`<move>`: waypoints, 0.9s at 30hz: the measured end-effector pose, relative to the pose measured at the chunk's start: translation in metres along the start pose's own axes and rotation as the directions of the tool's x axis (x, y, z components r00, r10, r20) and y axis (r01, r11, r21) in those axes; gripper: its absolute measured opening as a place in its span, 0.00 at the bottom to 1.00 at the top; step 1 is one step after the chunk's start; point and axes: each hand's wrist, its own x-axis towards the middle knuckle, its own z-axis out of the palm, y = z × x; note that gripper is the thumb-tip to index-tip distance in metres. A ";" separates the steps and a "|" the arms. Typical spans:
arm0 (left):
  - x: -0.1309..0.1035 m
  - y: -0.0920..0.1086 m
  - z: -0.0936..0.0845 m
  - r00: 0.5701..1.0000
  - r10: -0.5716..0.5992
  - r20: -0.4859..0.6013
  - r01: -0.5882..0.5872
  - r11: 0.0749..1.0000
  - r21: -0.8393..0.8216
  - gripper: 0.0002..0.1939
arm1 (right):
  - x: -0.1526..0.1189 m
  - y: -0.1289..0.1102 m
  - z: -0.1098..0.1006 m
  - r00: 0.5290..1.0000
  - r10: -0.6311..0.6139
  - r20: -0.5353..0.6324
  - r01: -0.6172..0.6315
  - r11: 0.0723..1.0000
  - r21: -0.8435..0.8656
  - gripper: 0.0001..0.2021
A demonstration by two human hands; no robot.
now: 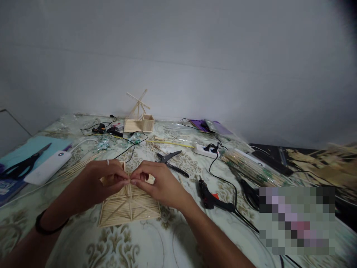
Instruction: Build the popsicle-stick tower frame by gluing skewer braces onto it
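Observation:
A flat panel of thin wooden sticks (pixel 119 214), with crossed sticks on its surface, lies on the patterned tablecloth in front of me. Over its far part, my left hand (pixel 107 178) and my right hand (pixel 152 182) meet with thumbs and forefingers pinched together. Whatever sits between the fingertips is too small to make out. Part of a stick structure shows behind the hands, mostly hidden by them.
A stick model (pixel 138 121) stands near the wall. Pliers (pixel 169 162) and a black glue gun (pixel 210 197) with its cable lie to the right, beyond them bundled sticks (pixel 248 167). Scissors (pixel 30 162) and a white power strip (pixel 48 167) are at left.

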 end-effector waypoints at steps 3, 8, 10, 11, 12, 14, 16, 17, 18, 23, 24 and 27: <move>0.000 0.001 -0.002 1.000 -0.027 0.007 0.027 1.000 -0.010 0.07 | 0.000 -0.001 -0.001 1.000 0.006 0.008 -0.006 1.000 -0.011 0.04; 0.001 0.003 -0.004 0.998 -0.058 0.017 0.059 0.998 -0.038 0.07 | 0.000 -0.001 -0.001 1.000 -0.007 0.021 0.007 1.000 -0.007 0.05; 0.001 0.003 -0.003 0.998 -0.060 0.025 0.061 0.997 -0.046 0.08 | 0.000 0.000 0.000 1.000 -0.024 0.016 0.024 1.000 0.003 0.06; 0.001 0.002 -0.003 0.998 -0.060 0.029 0.061 0.997 -0.050 0.08 | 0.001 0.000 0.000 0.999 -0.030 0.015 0.030 1.000 0.007 0.06; 0.001 0.002 -0.002 0.997 -0.066 0.035 0.068 0.996 -0.052 0.08 | 0.001 0.001 0.000 0.999 -0.037 0.013 0.037 0.999 0.010 0.06; 0.001 0.003 -0.002 0.995 -0.086 0.049 0.089 0.994 -0.056 0.09 | 0.001 0.001 0.001 0.999 -0.052 0.009 0.051 0.999 0.015 0.07; 0.002 0.004 -0.002 0.994 -0.096 0.052 0.100 0.992 -0.071 0.09 | 0.001 0.002 0.001 0.998 -0.066 0.008 0.066 0.998 0.017 0.07; 0.003 0.005 -0.002 0.994 -0.099 0.049 0.102 0.992 -0.077 0.09 | 0.001 0.002 0.001 0.997 -0.072 0.010 0.072 0.997 0.018 0.07; 0.003 0.006 -0.002 0.994 -0.100 0.046 0.104 0.992 -0.078 0.09 | 0.001 0.002 0.001 0.997 -0.076 0.009 0.076 0.997 0.018 0.07; 0.003 0.004 -0.003 0.994 -0.095 0.051 0.098 0.992 -0.075 0.09 | 0.001 0.002 0.001 0.995 -0.096 -0.002 0.096 0.995 0.025 0.07; 0.003 0.003 -0.003 0.994 -0.096 0.057 0.100 0.992 -0.072 0.09 | 0.001 0.002 0.002 0.995 -0.097 0.000 0.097 0.995 0.023 0.07; 0.000 -0.003 -0.004 0.989 -0.121 0.084 0.122 0.992 -0.013 0.11 | 0.001 0.002 0.001 0.994 -0.105 0.014 0.105 0.994 0.005 0.08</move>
